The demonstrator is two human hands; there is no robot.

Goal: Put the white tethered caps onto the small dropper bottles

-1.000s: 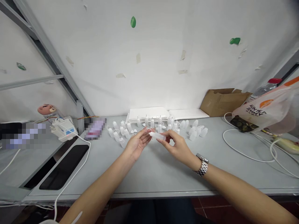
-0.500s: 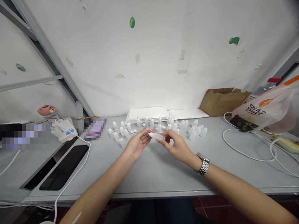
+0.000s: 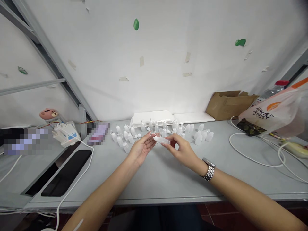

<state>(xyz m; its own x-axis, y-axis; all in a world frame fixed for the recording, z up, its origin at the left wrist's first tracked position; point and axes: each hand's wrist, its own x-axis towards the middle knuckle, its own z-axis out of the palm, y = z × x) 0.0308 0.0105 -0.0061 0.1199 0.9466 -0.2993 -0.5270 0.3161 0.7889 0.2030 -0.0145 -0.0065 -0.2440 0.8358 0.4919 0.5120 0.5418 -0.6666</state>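
Palm-up, left hand point(image 3: 141, 150) lies open.

On the desk point(image 3: 168, 183), a bottle point(image 3: 162, 140) is held in the right hand point(image 3: 180, 147), its tip directed at the fingers of the left hand point(image 3: 141, 149). Small bottles point(image 3: 164, 132) are spread behind both hands, with some placed left of the left hand and others right of the right hand. Behind these, a stack of sheets point(image 3: 152, 116) is set near the wall point(image 3: 163, 89). A box point(image 3: 226, 106), a bag point(image 3: 271, 112) and a looped cable point(image 3: 252, 166) are found farther right of the right hand. Left of the left hand, a flat slab point(image 3: 67, 173) is laid, with an adapter point(image 3: 66, 133) placed behind it.
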